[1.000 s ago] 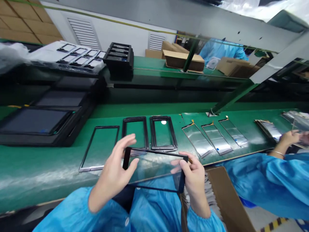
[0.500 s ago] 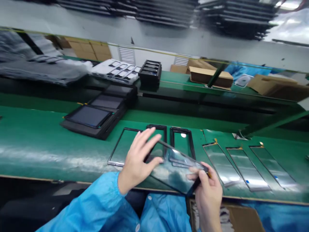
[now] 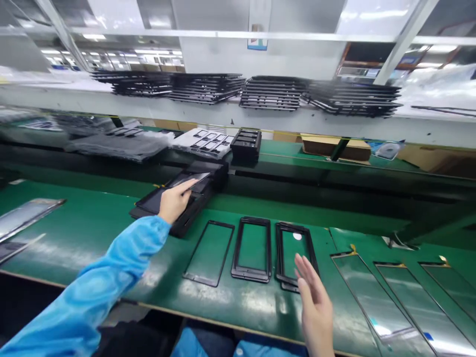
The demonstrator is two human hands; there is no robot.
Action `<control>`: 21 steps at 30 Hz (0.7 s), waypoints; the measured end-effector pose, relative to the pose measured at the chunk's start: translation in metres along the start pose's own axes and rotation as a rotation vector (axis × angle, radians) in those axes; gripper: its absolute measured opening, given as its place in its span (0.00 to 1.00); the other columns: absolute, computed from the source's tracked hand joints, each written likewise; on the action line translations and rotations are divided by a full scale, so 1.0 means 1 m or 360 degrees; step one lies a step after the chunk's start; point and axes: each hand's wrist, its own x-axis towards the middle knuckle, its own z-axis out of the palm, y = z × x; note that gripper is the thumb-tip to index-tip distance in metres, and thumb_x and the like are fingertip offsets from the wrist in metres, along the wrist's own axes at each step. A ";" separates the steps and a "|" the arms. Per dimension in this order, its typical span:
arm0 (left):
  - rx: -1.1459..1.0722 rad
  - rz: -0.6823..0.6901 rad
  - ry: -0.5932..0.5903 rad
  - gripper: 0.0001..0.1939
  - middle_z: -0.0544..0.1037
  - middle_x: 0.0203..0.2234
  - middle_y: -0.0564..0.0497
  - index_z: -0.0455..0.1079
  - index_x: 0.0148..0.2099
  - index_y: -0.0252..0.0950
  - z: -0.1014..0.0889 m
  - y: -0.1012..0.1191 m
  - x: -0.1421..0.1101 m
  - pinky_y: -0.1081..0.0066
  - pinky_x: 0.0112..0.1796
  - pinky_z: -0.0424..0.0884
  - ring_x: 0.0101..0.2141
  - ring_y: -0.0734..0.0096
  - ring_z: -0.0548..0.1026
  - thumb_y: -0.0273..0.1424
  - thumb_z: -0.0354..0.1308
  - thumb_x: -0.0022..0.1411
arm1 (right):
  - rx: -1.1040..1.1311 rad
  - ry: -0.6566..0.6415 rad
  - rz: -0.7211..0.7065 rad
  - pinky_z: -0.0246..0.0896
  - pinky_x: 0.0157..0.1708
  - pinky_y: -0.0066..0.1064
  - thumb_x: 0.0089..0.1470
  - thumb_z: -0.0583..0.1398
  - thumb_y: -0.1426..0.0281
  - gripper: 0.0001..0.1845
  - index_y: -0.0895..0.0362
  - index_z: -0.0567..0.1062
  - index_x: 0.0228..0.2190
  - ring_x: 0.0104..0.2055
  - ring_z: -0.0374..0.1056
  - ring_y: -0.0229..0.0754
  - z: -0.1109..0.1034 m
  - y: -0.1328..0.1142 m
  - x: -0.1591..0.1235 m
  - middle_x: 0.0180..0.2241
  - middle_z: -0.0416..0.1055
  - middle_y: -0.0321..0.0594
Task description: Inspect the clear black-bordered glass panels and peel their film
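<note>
My left hand (image 3: 174,201) reaches over the stack of black trays (image 3: 182,225), its fingers closed on a thin flat panel (image 3: 200,177) that shows a pale, shiny edge. The hand hides part of that panel and of the dark screens in the trays. My right hand (image 3: 315,305) is open and holds nothing, fingers stretched out. It hovers near the lower edge of the black frames (image 3: 279,253) on the right. Left of these lie more stacked black frames (image 3: 237,248) and a thin-bordered rectangular panel (image 3: 203,280).
Several clear glass panels with orange flex tails (image 3: 362,287) lie at the right of the green bench (image 3: 148,292). More panels (image 3: 29,215) rest at the far left. Stacks of black frames (image 3: 273,93) line the upper shelf, above a cardboard box (image 3: 336,146) and a black bin (image 3: 246,144).
The clear panel has left my right hand, which is now open. My left hand has moved left and forward to the tray stack. The view has tilted up and swung left.
</note>
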 end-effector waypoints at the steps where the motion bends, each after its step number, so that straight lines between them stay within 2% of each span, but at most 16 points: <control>1: 0.0075 -0.0002 -0.0062 0.21 0.79 0.63 0.43 0.79 0.63 0.32 0.004 -0.013 0.015 0.56 0.68 0.65 0.65 0.51 0.74 0.25 0.53 0.74 | -0.0068 0.0048 0.0003 0.61 0.70 0.57 0.63 0.66 0.51 0.30 0.51 0.78 0.60 0.69 0.67 0.60 -0.008 0.003 -0.001 0.66 0.73 0.48; 3: 0.0201 0.0002 -0.0203 0.19 0.78 0.63 0.39 0.79 0.62 0.32 0.015 -0.034 0.036 0.50 0.68 0.65 0.65 0.49 0.74 0.25 0.56 0.74 | -0.0182 0.0145 -0.0017 0.63 0.69 0.55 0.61 0.66 0.49 0.31 0.52 0.79 0.60 0.69 0.67 0.61 -0.025 0.008 -0.002 0.65 0.73 0.48; 5: 0.0295 0.0014 -0.0347 0.16 0.77 0.63 0.39 0.78 0.61 0.33 0.027 -0.047 0.045 0.44 0.66 0.65 0.65 0.49 0.73 0.29 0.62 0.74 | -0.0299 0.0227 -0.0035 0.61 0.70 0.55 0.60 0.65 0.48 0.34 0.52 0.78 0.61 0.69 0.67 0.63 -0.044 0.010 0.002 0.66 0.73 0.47; 8: 0.0385 0.0028 -0.0514 0.16 0.77 0.62 0.40 0.77 0.59 0.34 0.040 -0.056 0.051 0.42 0.64 0.67 0.63 0.49 0.74 0.36 0.66 0.73 | -0.0619 0.0342 -0.0064 0.56 0.72 0.60 0.60 0.62 0.46 0.38 0.51 0.75 0.64 0.70 0.66 0.65 -0.083 0.015 0.022 0.67 0.71 0.47; 10: 0.0416 0.0034 -0.0581 0.17 0.77 0.62 0.40 0.77 0.59 0.34 0.044 -0.056 0.051 0.43 0.63 0.68 0.62 0.49 0.74 0.37 0.65 0.73 | -0.0933 0.0376 -0.0165 0.54 0.71 0.62 0.60 0.59 0.45 0.39 0.52 0.75 0.65 0.72 0.62 0.67 -0.115 0.023 0.044 0.69 0.68 0.49; 12: 0.0433 0.0040 -0.0597 0.18 0.76 0.63 0.40 0.76 0.60 0.34 0.045 -0.055 0.046 0.43 0.63 0.68 0.62 0.49 0.74 0.38 0.65 0.74 | -0.1321 0.0355 -0.0250 0.57 0.69 0.65 0.58 0.56 0.41 0.44 0.60 0.77 0.61 0.72 0.59 0.74 -0.147 0.038 0.064 0.71 0.63 0.58; 14: 0.0438 0.0047 -0.0589 0.19 0.74 0.64 0.39 0.75 0.62 0.35 0.047 -0.052 0.034 0.43 0.64 0.66 0.63 0.49 0.73 0.39 0.63 0.75 | -0.1638 0.0328 -0.0310 0.52 0.69 0.71 0.56 0.50 0.36 0.56 0.73 0.76 0.60 0.73 0.52 0.83 -0.175 0.059 0.074 0.68 0.63 0.72; 16: 0.0426 0.0052 -0.0634 0.17 0.76 0.63 0.40 0.76 0.61 0.36 0.051 -0.049 0.013 0.45 0.64 0.67 0.62 0.51 0.74 0.39 0.61 0.76 | -0.1849 0.0240 -0.0380 0.52 0.69 0.72 0.57 0.47 0.34 0.60 0.77 0.75 0.60 0.73 0.52 0.86 -0.194 0.079 0.067 0.66 0.65 0.75; 18: 0.0399 0.0029 -0.0753 0.16 0.80 0.56 0.42 0.78 0.56 0.35 0.059 -0.046 -0.010 0.47 0.62 0.69 0.57 0.54 0.78 0.40 0.62 0.76 | -0.1980 0.0180 -0.0450 0.55 0.68 0.71 0.61 0.45 0.34 0.58 0.74 0.72 0.63 0.73 0.53 0.84 -0.204 0.094 0.045 0.67 0.65 0.71; 21: 0.0319 -0.0080 -0.0912 0.17 0.84 0.43 0.45 0.79 0.52 0.34 0.073 -0.043 -0.036 0.51 0.55 0.74 0.46 0.58 0.82 0.43 0.65 0.73 | -0.2119 0.0159 -0.0518 0.58 0.66 0.71 0.62 0.46 0.32 0.57 0.68 0.68 0.67 0.72 0.56 0.83 -0.205 0.094 -0.002 0.68 0.65 0.66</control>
